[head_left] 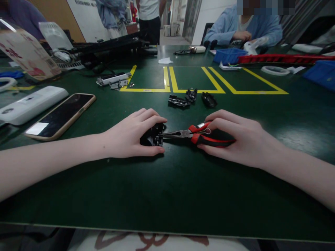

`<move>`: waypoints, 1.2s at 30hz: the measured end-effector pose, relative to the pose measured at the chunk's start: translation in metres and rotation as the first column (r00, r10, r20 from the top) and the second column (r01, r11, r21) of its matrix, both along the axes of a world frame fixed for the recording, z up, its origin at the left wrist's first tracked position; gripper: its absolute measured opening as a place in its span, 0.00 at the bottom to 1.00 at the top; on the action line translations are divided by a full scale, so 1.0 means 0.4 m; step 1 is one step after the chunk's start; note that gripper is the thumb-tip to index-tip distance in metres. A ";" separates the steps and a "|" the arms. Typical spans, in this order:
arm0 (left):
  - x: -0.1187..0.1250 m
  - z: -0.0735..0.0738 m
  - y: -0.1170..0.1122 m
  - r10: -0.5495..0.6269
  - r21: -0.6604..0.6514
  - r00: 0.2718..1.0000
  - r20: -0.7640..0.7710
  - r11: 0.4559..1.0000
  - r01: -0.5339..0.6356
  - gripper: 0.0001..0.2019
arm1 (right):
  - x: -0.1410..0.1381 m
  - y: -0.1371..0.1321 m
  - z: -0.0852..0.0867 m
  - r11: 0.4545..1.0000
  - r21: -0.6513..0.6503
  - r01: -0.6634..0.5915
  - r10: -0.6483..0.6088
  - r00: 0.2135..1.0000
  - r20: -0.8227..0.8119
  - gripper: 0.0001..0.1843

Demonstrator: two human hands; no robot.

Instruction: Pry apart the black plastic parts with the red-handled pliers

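My left hand grips a small black plastic part against the green tabletop, thumb on the near side and fingers on the far side. Needle-nose pliers with red and black handles are held in my right hand. Their narrow jaws point left and reach into or against the black part; whether they pinch anything there is hidden. Beyond my hands lie more black plastic pieces, one of them a curved black shell.
To the left are a phone and a white oblong device. Farther off lie silver-grey parts beside yellow tape outlines. A blue bin stands at the back right, where a person in a blue sleeve sits.
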State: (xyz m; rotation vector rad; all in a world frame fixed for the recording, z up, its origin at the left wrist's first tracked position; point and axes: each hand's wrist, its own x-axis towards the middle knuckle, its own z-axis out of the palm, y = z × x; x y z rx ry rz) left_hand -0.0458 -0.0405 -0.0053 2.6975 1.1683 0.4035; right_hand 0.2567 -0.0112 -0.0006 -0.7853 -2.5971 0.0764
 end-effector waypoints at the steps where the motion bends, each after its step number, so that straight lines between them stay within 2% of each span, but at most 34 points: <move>1: -0.001 0.000 0.000 -0.004 0.001 1.000 0.001 1.000 0.004 0.35 | 0.000 0.001 -0.002 1.000 0.004 -0.003 0.003 1.000 -0.012 0.11; 13: -0.009 -0.008 0.006 -0.021 0.003 0.999 0.029 1.000 0.021 0.34 | 0.001 -0.009 -0.001 1.000 0.015 -0.014 0.016 0.994 -0.104 0.08; 19: -0.011 -0.010 0.008 -0.036 0.014 0.998 0.046 0.999 0.035 0.34 | -0.006 -0.004 0.004 0.992 -0.123 0.014 -0.028 0.993 -0.114 0.09; 24: -0.012 -0.009 0.009 -0.042 0.019 0.998 0.048 0.999 0.041 0.34 | -0.008 0.012 0.010 0.965 -0.262 0.015 -0.040 0.995 -0.089 0.11; 36: -0.011 -0.007 0.007 -0.023 -0.012 0.999 0.037 1.000 0.024 0.34 | 0.011 0.048 0.013 0.941 -0.336 0.037 -0.044 0.999 -0.011 0.14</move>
